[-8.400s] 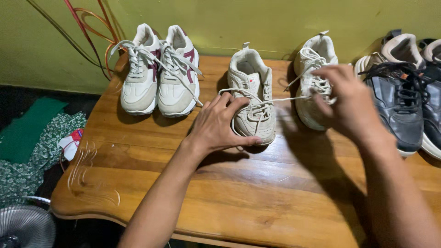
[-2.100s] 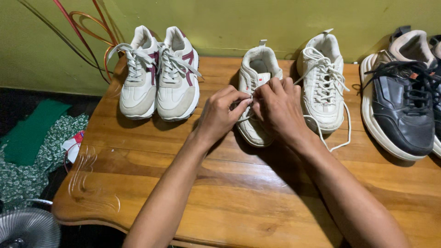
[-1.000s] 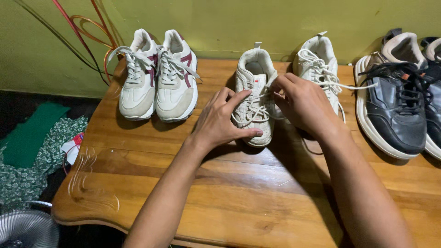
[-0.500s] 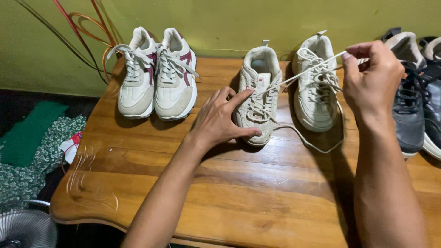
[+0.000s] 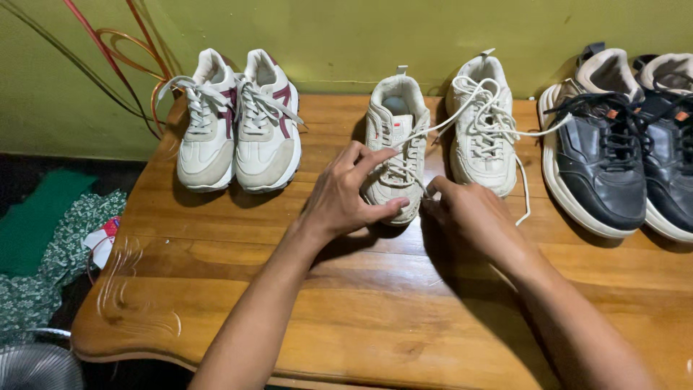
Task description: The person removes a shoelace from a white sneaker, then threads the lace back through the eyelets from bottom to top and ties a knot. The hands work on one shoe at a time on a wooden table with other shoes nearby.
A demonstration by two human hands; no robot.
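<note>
A person's two hands work at a cream shoe (image 5: pixel 393 137) standing on a wooden table (image 5: pixel 346 289), its toe toward the person and its heel toward the green wall (image 5: pixel 404 36), so the long axis runs straight away from the body. The shoe lies directly ahead of the left hand (image 5: pixel 345 193) and up and to the left of the right hand (image 5: pixel 469 220). The left hand is the nearer: it is curled around the toe and left flank, thumb pressed under the toe cap, forefinger stretched across the lacing. The right hand sits just beside the shoe's right front corner, its fingertips pinched together on the lace (image 5: pixel 462 115) where it leaves the lower eyelets; the exact grip is partly hidden by the knuckles. From the shoe's upper eyelets the lace runs up and right, over the matching cream shoe (image 5: pixel 482 137) beside it, toward a black shoe (image 5: pixel 599 166). A white-and-maroon pair (image 5: pixel 234 123) stands well apart at the left.
</note>
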